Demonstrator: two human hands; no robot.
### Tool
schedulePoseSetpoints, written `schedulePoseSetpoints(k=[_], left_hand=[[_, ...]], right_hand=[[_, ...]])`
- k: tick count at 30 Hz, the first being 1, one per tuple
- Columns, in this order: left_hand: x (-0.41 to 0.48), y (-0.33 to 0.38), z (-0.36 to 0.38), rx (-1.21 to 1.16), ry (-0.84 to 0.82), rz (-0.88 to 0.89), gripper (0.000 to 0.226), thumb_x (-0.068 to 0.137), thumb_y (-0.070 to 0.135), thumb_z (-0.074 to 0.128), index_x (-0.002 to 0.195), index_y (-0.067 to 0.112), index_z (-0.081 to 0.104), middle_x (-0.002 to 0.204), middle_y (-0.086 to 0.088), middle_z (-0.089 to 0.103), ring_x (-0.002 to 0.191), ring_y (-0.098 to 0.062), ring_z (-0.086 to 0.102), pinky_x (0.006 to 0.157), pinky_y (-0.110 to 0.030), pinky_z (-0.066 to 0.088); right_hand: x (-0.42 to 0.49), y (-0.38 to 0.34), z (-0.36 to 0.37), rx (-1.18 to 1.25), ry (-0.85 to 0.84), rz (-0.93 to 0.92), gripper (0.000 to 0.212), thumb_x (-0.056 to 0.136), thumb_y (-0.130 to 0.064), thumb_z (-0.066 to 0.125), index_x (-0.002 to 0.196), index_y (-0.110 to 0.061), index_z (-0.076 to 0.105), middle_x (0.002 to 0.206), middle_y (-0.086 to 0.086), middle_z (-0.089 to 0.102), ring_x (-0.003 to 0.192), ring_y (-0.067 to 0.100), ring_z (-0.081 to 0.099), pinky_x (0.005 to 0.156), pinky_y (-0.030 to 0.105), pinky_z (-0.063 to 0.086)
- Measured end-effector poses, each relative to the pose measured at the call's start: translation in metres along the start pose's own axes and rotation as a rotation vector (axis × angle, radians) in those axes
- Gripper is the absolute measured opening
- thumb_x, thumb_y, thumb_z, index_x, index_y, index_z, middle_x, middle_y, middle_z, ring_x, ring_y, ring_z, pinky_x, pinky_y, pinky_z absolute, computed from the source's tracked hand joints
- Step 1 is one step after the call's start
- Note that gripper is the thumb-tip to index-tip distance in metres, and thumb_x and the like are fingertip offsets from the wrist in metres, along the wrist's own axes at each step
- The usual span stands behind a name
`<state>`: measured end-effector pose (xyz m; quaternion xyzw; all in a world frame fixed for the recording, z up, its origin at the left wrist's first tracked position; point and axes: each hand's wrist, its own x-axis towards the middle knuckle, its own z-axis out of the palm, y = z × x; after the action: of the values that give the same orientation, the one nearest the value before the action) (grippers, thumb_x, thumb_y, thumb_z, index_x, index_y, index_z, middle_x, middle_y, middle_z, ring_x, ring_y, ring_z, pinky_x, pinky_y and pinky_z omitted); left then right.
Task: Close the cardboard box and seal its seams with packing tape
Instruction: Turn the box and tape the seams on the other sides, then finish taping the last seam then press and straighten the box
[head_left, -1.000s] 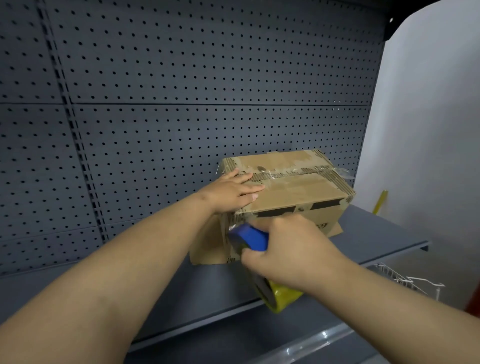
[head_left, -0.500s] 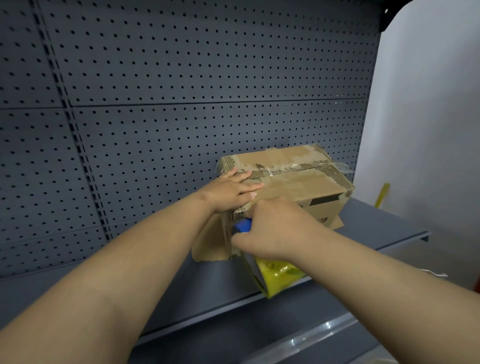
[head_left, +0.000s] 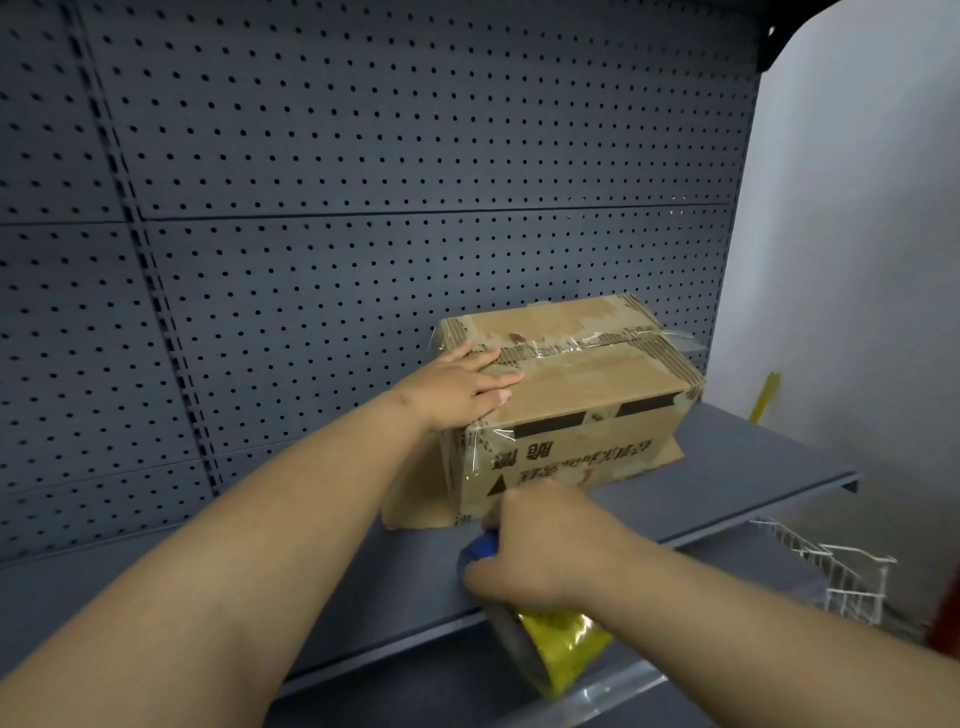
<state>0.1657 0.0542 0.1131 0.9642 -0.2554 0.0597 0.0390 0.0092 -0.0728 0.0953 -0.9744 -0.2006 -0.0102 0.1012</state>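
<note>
Your cardboard box sits on a grey metal shelf, close to the dark pegboard panel behind it, with its top flaps folded shut. Clear packing tape runs along the centre seam on top, wrinkled and hanging a little past the right end, and another clear strip lies down the near left corner of the front face. The black print on the front reads upside down, and loose cardboard flaps splay out on the shelf under the box. Your left hand lies flat on the top left end, fingers straight and close together, pressing on the near flap. Your right hand is low in front of the box's near bottom corner, fingers curled round the blue handle of a tape dispenser, whose yellow roll hangs below your wrist past the shelf's front edge. Whether the dispenser touches the box cannot be told. A white wire basket sits lower right, and a yellow stick leans by the white wall.
</note>
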Motion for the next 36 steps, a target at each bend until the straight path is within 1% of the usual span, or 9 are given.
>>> schedulePoseSetpoints(k=[4, 6, 10, 15, 19, 24, 27, 30, 36], left_hand=[[0.002, -0.004, 0.003, 0.033, 0.059, 0.019, 0.044, 0.097, 0.048, 0.024, 0.142, 0.045, 0.023, 0.157, 0.009, 0.001, 0.144, -0.018, -0.012, 0.117, -0.040, -0.006], [0.000, -0.004, 0.005, 0.011, 0.199, 0.070, 0.044, 0.097, 0.046, 0.031, 0.140, 0.037, 0.035, 0.156, 0.007, 0.013, 0.145, -0.018, -0.003, 0.118, -0.038, 0.001], [-0.019, 0.002, 0.018, -0.249, 0.415, 0.114, 0.038, 0.097, 0.033, 0.038, 0.129, 0.020, 0.055, 0.144, 0.002, 0.043, 0.142, -0.012, 0.020, 0.117, -0.031, 0.017], [-0.038, 0.003, 0.029, -0.195, 0.298, 0.077, 0.072, 0.082, 0.063, 0.026, 0.143, 0.025, 0.032, 0.153, 0.009, 0.022, 0.139, -0.002, -0.005, 0.119, -0.034, 0.009], [-0.034, 0.003, 0.033, -0.022, 0.286, 0.048, 0.071, 0.084, 0.051, 0.051, 0.145, 0.031, 0.022, 0.155, 0.012, 0.009, 0.138, -0.006, -0.014, 0.118, -0.035, 0.006], [-0.033, 0.006, 0.035, 0.045, 0.253, 0.001, 0.077, 0.085, 0.047, 0.054, 0.147, 0.031, 0.012, 0.146, 0.019, -0.007, 0.138, -0.010, -0.018, 0.118, -0.043, 0.013], [-0.034, 0.011, 0.028, 0.059, 0.150, -0.070, 0.097, 0.077, 0.048, 0.062, 0.148, 0.025, 0.001, 0.144, 0.016, -0.017, 0.135, -0.012, -0.024, 0.116, -0.041, 0.005], [-0.034, 0.013, 0.029, -0.065, 0.132, -0.131, 0.098, 0.078, 0.039, 0.066, 0.148, 0.026, -0.002, 0.148, 0.015, -0.021, 0.139, -0.016, -0.018, 0.118, -0.042, 0.008], [-0.033, 0.027, 0.033, -0.360, 0.152, -0.219, 0.094, 0.081, 0.026, 0.069, 0.148, 0.033, 0.003, 0.146, 0.026, -0.020, 0.140, -0.003, -0.002, 0.117, -0.031, 0.017]], right_hand=[[0.000, 0.030, -0.032, 0.090, 0.231, 0.059, 0.031, 0.067, -0.046, 0.056, 0.077, -0.018, 0.065, 0.069, 0.002, 0.063, 0.073, 0.022, 0.059, 0.058, 0.030, 0.045], [-0.005, 0.041, -0.059, 0.185, 0.277, 0.079, 0.030, 0.068, -0.044, 0.058, 0.086, -0.023, 0.069, 0.079, -0.002, 0.070, 0.077, 0.019, 0.061, 0.067, 0.031, 0.050], [-0.015, 0.056, -0.090, 0.329, 0.433, 0.101, 0.036, 0.071, -0.041, 0.063, 0.107, -0.038, 0.067, 0.099, -0.020, 0.059, 0.089, 0.006, 0.052, 0.071, 0.021, 0.040], [-0.015, 0.078, -0.110, 0.453, 0.547, 0.084, 0.034, 0.071, -0.039, 0.065, 0.105, -0.041, 0.067, 0.097, -0.024, 0.062, 0.088, -0.001, 0.057, 0.068, 0.016, 0.040], [-0.017, 0.089, -0.116, 0.480, 0.647, 0.057, 0.042, 0.072, -0.038, 0.066, 0.114, -0.039, 0.064, 0.104, -0.020, 0.060, 0.096, 0.003, 0.054, 0.075, 0.019, 0.037], [-0.020, 0.107, -0.115, 0.529, 0.781, 0.029, 0.046, 0.074, -0.037, 0.065, 0.120, -0.040, 0.059, 0.107, -0.021, 0.060, 0.093, 0.001, 0.053, 0.068, 0.007, 0.034], [-0.025, 0.119, -0.114, 0.556, 0.810, 0.004, 0.051, 0.075, -0.037, 0.066, 0.124, -0.040, 0.055, 0.109, -0.020, 0.057, 0.092, -0.001, 0.052, 0.071, 0.008, 0.035], [-0.029, 0.134, -0.111, 0.540, 0.824, -0.021, 0.057, 0.071, -0.040, 0.065, 0.127, -0.041, 0.053, 0.110, -0.009, 0.058, 0.097, 0.006, 0.051, 0.082, 0.018, 0.037], [-0.036, 0.161, -0.106, 0.542, 0.822, -0.026, 0.057, 0.073, -0.038, 0.067, 0.128, -0.039, 0.053, 0.105, -0.005, 0.056, 0.093, 0.008, 0.050, 0.079, 0.020, 0.035]])
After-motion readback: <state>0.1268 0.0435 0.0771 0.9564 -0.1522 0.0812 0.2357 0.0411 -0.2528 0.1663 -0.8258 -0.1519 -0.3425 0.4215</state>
